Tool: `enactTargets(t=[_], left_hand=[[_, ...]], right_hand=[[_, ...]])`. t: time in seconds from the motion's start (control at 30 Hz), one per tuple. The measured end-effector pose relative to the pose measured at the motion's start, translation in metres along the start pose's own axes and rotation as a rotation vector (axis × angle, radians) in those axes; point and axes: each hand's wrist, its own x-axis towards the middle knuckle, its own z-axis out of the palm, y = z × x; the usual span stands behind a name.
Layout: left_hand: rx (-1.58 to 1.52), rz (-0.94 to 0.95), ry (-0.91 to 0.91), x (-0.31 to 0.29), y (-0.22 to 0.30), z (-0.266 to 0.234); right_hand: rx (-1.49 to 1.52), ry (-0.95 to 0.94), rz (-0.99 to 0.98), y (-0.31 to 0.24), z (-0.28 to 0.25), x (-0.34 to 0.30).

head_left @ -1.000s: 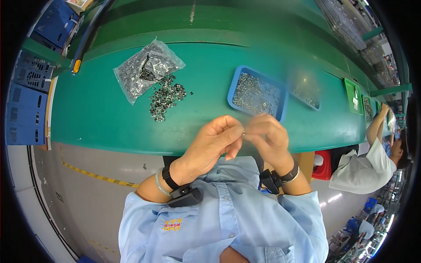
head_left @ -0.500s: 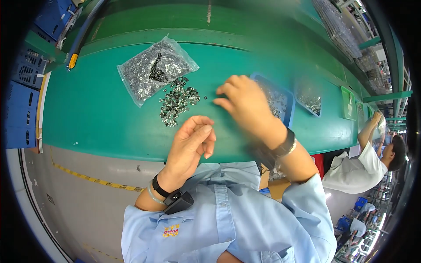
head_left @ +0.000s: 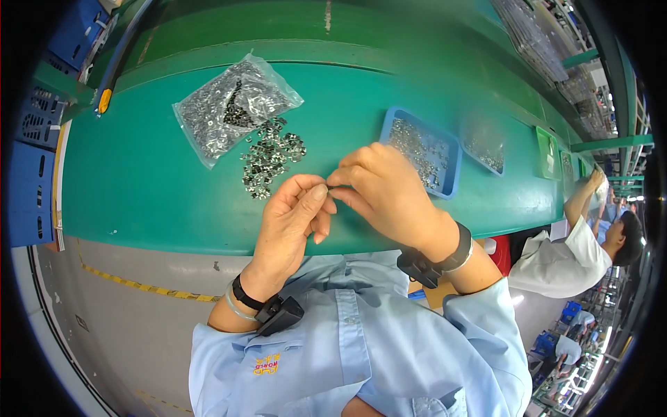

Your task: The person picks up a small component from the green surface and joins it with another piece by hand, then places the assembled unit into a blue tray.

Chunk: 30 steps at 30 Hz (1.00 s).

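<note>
My left hand point(head_left: 293, 217) and my right hand point(head_left: 383, 189) meet fingertip to fingertip over the near part of the green table. Between the pinched tips is a tiny dark part point(head_left: 329, 187), mostly covered by the fingers. Both hands are closed on it, though its exact kind is too small to make out. Beyond my left hand lies a loose pile of small black and silver parts point(head_left: 267, 161). Behind the pile a clear plastic bag point(head_left: 208, 108), full of the same kind of parts, lies open toward it. A blue tray point(head_left: 455, 169) with small metal pieces stands right of my right hand.
Further right are a second tray point(head_left: 497, 169) of small pieces and a green tray point(head_left: 546, 153). A yellow-tipped tool point(head_left: 104, 101) lies at the far left, near blue crates point(head_left: 31, 194). A person point(head_left: 566, 267) in a pale top works along the bench at right.
My right hand has come down and left, from open above the table to touching my left fingertips. The blue tray is now less covered. The camera view has shifted slightly.
</note>
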Motion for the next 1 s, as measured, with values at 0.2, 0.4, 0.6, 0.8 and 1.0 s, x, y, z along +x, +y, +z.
enactTargets(t=[0.2, 0.4, 0.6, 0.8, 1.0], left_hand=[[-0.115, -0.081, -0.092, 0.004, -0.009, 0.015], [-0.119, -0.100, -0.150, 0.005, -0.016, 0.029], [-0.004, -0.061, -0.120, 0.005, -0.021, 0.039], [-0.009, -0.052, -0.116, 0.002, -0.020, 0.049], [-0.002, -0.035, -0.110, 0.002, -0.022, 0.053]], right_hand=[[0.089, 0.119, 0.029, 0.007, -0.006, -0.024], [0.198, 0.269, 0.078, 0.009, -0.007, -0.044], [0.167, 0.303, 0.065, 0.010, -0.013, -0.055], [0.165, 0.338, 0.056, 0.009, -0.016, -0.061], [0.161, 0.367, 0.027, 0.008, -0.012, -0.065]])
